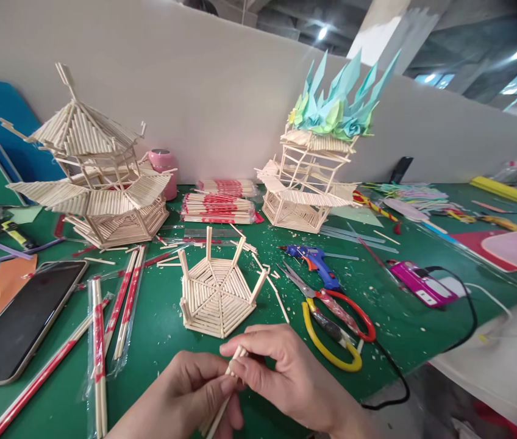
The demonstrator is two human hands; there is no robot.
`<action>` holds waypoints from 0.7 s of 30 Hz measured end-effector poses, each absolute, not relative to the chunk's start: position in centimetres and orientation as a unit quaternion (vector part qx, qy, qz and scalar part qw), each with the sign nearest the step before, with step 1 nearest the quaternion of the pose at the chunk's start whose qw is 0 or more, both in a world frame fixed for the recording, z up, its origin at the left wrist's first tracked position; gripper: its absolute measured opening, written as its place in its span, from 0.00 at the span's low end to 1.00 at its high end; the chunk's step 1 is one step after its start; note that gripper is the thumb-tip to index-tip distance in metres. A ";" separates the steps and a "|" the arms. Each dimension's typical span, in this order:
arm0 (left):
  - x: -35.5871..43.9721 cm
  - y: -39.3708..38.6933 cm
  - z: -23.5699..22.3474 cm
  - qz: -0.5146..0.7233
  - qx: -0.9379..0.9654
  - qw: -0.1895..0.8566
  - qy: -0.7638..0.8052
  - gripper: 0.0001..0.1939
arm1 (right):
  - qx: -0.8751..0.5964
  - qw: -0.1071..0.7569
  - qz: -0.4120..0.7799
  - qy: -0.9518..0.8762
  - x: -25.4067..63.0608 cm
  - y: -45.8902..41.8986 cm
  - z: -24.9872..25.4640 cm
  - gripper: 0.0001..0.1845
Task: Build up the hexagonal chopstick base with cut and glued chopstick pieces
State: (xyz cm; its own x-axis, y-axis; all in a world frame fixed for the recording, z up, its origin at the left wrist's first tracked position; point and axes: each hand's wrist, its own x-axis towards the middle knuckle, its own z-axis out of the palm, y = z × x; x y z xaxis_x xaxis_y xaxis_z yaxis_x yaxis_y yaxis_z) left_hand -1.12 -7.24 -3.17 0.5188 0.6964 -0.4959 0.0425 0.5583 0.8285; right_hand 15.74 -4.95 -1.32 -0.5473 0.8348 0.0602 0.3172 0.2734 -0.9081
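My left hand (pixel 189 396) and my right hand (pixel 281 378) meet at the front edge of the table. Both are closed around a small bundle of wooden chopsticks (pixel 239 353), whose upper ends stick out between the fingertips. Just beyond them stands a round, web-patterned stick base (pixel 219 299) with several short posts rising from its rim. To the right lie scissors (pixel 302 283) with one red handle, pliers (pixel 327 323) with yellow and red grips partly overlapping them, and a blue glue gun (pixel 311 259).
Two stick pagodas (pixel 98 201) (pixel 308 201) stand at the back, the right one topped with blue paper folds (pixel 341 103). Wrapped chopsticks (pixel 217 207) lie between them. A phone (pixel 25 317) is at left, a magenta device (pixel 418 283) at right. Someone's light clothing (pixel 505 360) shows at right.
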 end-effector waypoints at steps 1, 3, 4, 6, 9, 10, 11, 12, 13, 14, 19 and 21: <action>-1.0 -7.3 -3.3 0.221 0.400 0.777 0.433 0.20 | -0.384 0.274 0.465 -0.749 15.8 -4.9 -1.3 0.11; -0.6 -7.2 -3.6 0.244 0.361 0.799 0.415 0.18 | -0.382 0.273 0.472 -0.746 15.9 -4.7 -1.3 0.12; -0.5 -7.2 -3.7 0.258 0.342 0.806 0.407 0.17 | -0.384 0.279 0.476 -0.740 16.0 -4.7 -1.4 0.12; -0.1 -7.1 -3.9 0.283 0.316 0.817 0.391 0.16 | -0.394 0.302 0.497 -0.712 16.1 -4.6 -1.7 0.10; 0.3 -6.7 -3.8 0.304 0.279 0.825 0.385 0.14 | -0.402 0.318 0.553 -0.657 16.2 -4.5 -2.6 0.13; 0.5 -6.6 -3.7 0.306 0.266 0.828 0.388 0.14 | -0.407 0.316 0.559 -0.649 16.2 -4.4 -2.9 0.13; 0.6 -6.4 -3.6 0.307 0.253 0.829 0.392 0.14 | -0.416 0.313 0.556 -0.648 16.2 -4.2 -3.1 0.14; 0.7 -6.3 -3.5 0.309 0.244 0.830 0.396 0.14 | -0.428 0.311 0.543 -0.652 16.1 -4.1 -3.3 0.15; 0.8 -6.2 -3.5 0.310 0.239 0.830 0.397 0.13 | -0.440 0.311 0.525 -0.659 16.0 -3.9 -3.5 0.15; 0.9 -6.2 -3.5 0.312 0.237 0.829 0.399 0.13 | -0.448 0.311 0.510 -0.665 16.0 -3.7 -3.7 0.15; 0.7 -6.1 -4.0 0.323 0.310 0.793 0.413 0.10 | -0.432 0.327 0.452 -0.708 15.9 -3.5 -3.5 0.14; 0.3 -6.1 -4.2 0.329 0.393 0.751 0.416 0.10 | -0.402 0.334 0.433 -0.734 15.9 -3.8 -3.2 0.12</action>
